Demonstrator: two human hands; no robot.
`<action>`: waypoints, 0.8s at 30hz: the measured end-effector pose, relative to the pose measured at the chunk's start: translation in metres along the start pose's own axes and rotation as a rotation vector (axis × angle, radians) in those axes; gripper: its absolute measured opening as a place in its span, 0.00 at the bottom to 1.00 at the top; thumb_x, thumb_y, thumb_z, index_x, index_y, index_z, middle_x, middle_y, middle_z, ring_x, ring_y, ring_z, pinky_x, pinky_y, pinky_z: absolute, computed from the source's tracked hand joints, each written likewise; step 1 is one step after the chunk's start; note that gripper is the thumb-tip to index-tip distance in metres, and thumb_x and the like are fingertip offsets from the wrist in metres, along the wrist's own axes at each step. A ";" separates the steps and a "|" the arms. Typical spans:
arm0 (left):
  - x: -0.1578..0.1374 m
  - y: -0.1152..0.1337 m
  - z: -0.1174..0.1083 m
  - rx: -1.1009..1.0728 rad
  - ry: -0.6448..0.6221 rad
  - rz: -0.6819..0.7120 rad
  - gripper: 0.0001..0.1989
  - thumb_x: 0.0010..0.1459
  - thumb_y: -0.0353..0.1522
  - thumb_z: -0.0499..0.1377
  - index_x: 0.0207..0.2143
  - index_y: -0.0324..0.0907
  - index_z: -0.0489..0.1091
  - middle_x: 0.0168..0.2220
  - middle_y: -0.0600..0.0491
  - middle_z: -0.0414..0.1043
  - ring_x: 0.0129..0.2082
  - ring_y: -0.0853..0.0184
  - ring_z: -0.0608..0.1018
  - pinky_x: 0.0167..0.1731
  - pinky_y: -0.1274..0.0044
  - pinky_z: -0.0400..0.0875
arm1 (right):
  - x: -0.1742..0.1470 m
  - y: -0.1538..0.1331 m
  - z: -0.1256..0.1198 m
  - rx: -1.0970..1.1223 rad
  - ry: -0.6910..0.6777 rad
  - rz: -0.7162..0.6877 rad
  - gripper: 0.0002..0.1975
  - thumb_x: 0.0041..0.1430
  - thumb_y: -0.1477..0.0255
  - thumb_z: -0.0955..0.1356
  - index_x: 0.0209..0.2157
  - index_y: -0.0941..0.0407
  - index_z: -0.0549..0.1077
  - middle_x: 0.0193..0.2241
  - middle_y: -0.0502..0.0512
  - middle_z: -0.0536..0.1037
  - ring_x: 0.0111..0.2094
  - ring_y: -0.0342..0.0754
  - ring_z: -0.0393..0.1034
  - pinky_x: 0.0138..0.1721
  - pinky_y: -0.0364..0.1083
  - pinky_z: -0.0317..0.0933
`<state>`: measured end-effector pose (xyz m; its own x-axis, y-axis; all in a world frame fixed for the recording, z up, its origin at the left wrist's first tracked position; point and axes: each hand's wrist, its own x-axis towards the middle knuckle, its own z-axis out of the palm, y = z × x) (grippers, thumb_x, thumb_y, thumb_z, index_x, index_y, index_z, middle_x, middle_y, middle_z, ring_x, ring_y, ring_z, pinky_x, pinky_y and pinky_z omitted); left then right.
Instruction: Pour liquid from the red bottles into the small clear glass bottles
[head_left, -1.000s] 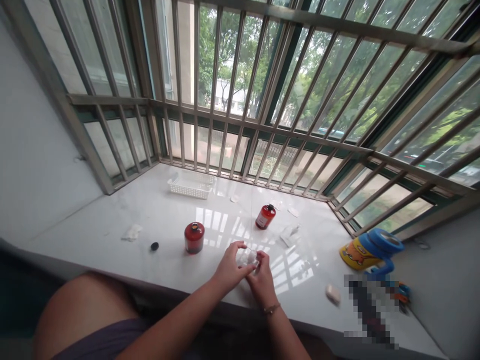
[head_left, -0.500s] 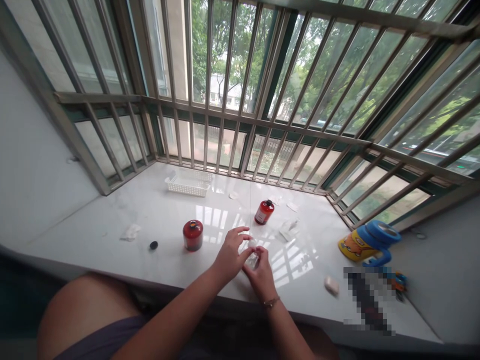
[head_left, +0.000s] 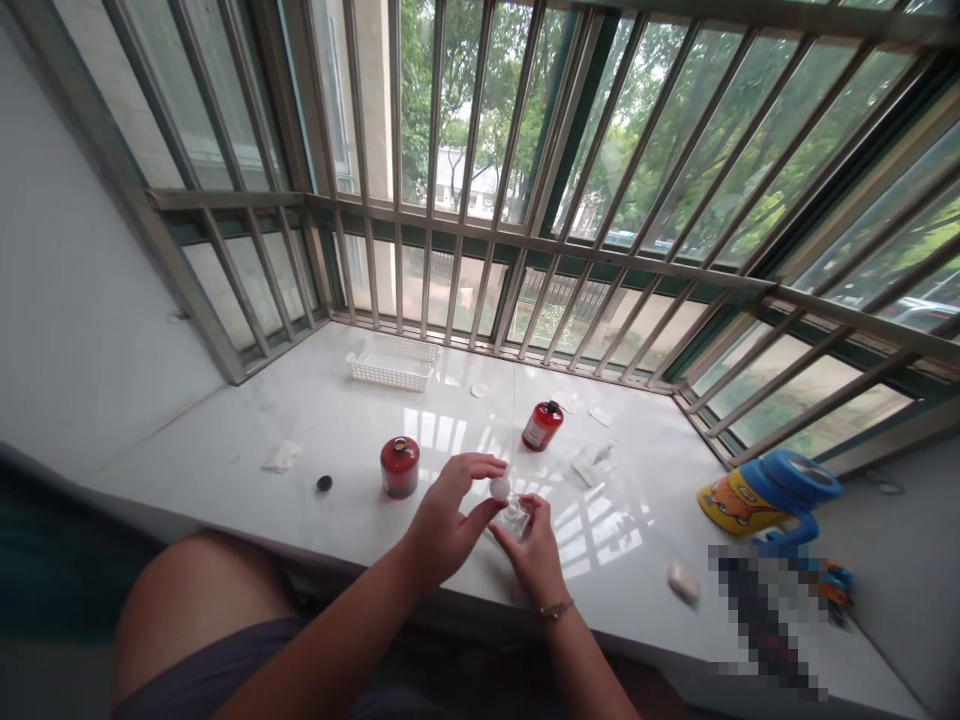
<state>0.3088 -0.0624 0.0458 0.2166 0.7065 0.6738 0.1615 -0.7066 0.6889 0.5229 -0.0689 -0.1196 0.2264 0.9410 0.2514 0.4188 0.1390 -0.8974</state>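
Note:
Above the white ledge, my left hand point(head_left: 455, 515) pinches a small round translucent cap point(head_left: 499, 488) between thumb and fingers. My right hand point(head_left: 536, 548) is closed around a small clear bottle point(head_left: 514, 519), partly hidden by the fingers. The cap sits just over the bottle's upper left; I cannot tell whether they touch. To the left stands a red-brown bottle point(head_left: 400, 468) with its top uncapped, and a black cap point(head_left: 324, 484) lies beside it. Behind my hands is a second red bottle point(head_left: 541, 427) with a black cap on.
A white plastic basket point(head_left: 394, 366) stands at the back, near the barred window. Crumpled tissue point(head_left: 280, 457) lies at left, a clear packet point(head_left: 592, 462) right of centre. At right are a beige lump point(head_left: 683, 582), a blue-yellow mug point(head_left: 765, 497) on its side and a blurred-out object point(head_left: 765, 615).
The round cap now shows plainly in my left fingers, and my hands are slightly further apart. The whole view has shifted, so the ledge's things appear further right.

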 end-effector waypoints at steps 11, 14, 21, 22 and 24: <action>-0.028 -0.052 -0.190 1.080 0.055 0.070 0.13 0.71 0.31 0.60 0.56 0.46 0.75 0.56 0.47 0.83 0.58 0.52 0.81 0.69 0.53 0.62 | -0.001 0.003 -0.001 -0.027 -0.014 0.017 0.37 0.53 0.50 0.80 0.56 0.50 0.65 0.55 0.60 0.75 0.57 0.61 0.73 0.60 0.59 0.68; -0.051 -0.104 -0.222 1.159 -0.007 -0.206 0.14 0.71 0.34 0.56 0.54 0.43 0.77 0.53 0.43 0.83 0.54 0.47 0.81 0.65 0.52 0.65 | -0.001 0.003 -0.001 -0.025 -0.011 0.013 0.37 0.53 0.51 0.80 0.56 0.50 0.66 0.55 0.60 0.76 0.57 0.61 0.73 0.60 0.59 0.68; -0.073 -0.171 -0.240 1.110 -0.149 -0.566 0.26 0.63 0.31 0.58 0.63 0.40 0.71 0.50 0.39 0.83 0.53 0.46 0.81 0.58 0.57 0.71 | -0.001 0.003 -0.001 -0.026 -0.011 0.021 0.37 0.52 0.50 0.80 0.56 0.50 0.66 0.55 0.60 0.76 0.57 0.62 0.73 0.60 0.59 0.69; -0.072 -0.174 -0.240 1.095 -0.149 -0.574 0.26 0.62 0.31 0.58 0.63 0.40 0.70 0.50 0.40 0.83 0.54 0.46 0.81 0.58 0.57 0.71 | -0.001 0.002 -0.001 -0.028 -0.009 0.020 0.37 0.52 0.50 0.80 0.56 0.50 0.66 0.55 0.60 0.76 0.58 0.62 0.73 0.60 0.59 0.68; -0.069 -0.179 -0.239 1.070 -0.153 -0.581 0.28 0.61 0.32 0.58 0.64 0.41 0.70 0.50 0.42 0.84 0.55 0.47 0.81 0.59 0.56 0.71 | -0.001 0.001 -0.001 -0.035 -0.006 0.016 0.37 0.52 0.50 0.80 0.56 0.50 0.66 0.54 0.60 0.76 0.58 0.62 0.73 0.60 0.60 0.68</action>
<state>0.0352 0.0248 -0.0605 -0.0517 0.9665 0.2514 0.9651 -0.0163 0.2613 0.5244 -0.0699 -0.1205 0.2276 0.9450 0.2348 0.4461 0.1131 -0.8878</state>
